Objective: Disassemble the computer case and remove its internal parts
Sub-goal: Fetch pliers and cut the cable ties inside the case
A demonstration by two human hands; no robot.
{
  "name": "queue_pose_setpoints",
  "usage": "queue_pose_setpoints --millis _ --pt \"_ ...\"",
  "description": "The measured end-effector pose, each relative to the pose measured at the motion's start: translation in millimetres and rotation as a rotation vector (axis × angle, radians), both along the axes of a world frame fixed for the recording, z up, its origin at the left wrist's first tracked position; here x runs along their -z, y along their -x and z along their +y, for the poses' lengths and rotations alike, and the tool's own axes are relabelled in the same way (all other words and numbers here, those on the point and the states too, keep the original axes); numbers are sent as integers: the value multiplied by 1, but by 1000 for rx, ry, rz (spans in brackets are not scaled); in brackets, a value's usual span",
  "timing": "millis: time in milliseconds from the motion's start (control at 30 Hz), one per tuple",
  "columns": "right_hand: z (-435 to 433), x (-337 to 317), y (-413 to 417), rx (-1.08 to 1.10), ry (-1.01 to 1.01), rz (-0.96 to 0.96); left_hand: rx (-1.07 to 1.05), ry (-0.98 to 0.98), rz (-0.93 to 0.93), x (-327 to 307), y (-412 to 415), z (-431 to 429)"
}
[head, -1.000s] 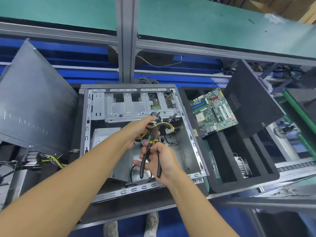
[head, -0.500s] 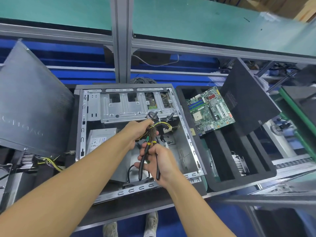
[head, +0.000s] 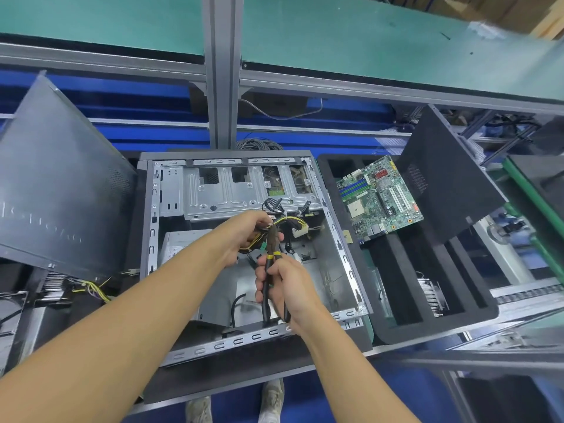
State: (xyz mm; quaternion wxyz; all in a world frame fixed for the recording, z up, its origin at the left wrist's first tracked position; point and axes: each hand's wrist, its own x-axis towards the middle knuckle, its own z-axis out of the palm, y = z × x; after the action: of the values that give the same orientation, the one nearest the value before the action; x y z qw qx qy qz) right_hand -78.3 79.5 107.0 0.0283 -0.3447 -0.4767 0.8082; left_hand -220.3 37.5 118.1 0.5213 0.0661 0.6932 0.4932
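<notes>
The open computer case (head: 345,257) lies flat in front of me, its silver drive cage (head: 225,190) at the far end and a grey power supply (head: 180,242) at the left inside. My left hand (head: 247,233) grips a bundle of yellow and black cables (head: 293,222) above the case floor. My right hand (head: 287,288) grips the black handles of a pair of pliers (head: 270,270), whose jaws reach up into the bundle beside my left fingers. The jaw tips are hidden among the wires.
A black foam tray (head: 396,300) to the right holds a green motherboard (head: 378,196) and a finned heatsink (head: 432,294). Dark side panels lean at the left (head: 58,203) and right (head: 442,178). A grey upright post (head: 219,71) and green shelf stand behind.
The handles of the pliers have come closer together in my right hand. Both hands stay at the cable bundle; the view has shifted slightly.
</notes>
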Motion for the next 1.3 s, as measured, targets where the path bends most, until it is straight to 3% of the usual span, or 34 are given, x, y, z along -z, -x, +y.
queue_pose_setpoints --millis 167,667,867,1133,1300 --pt "2 -2 -1 5 48 13 -25 -39 -8 2 0 -3" --pt "4 -4 -2 -48 -75 -71 -35 -71 -47 4 2 -6" --pt "14 -9 -6 -59 -88 -53 -84 -5 -29 12 1 -6" --pt "27 -13 -29 -58 -16 81 10 76 26 11 -1 -5" --pt "41 -21 -39 -52 139 229 41 -10 -32 10 2 -8"
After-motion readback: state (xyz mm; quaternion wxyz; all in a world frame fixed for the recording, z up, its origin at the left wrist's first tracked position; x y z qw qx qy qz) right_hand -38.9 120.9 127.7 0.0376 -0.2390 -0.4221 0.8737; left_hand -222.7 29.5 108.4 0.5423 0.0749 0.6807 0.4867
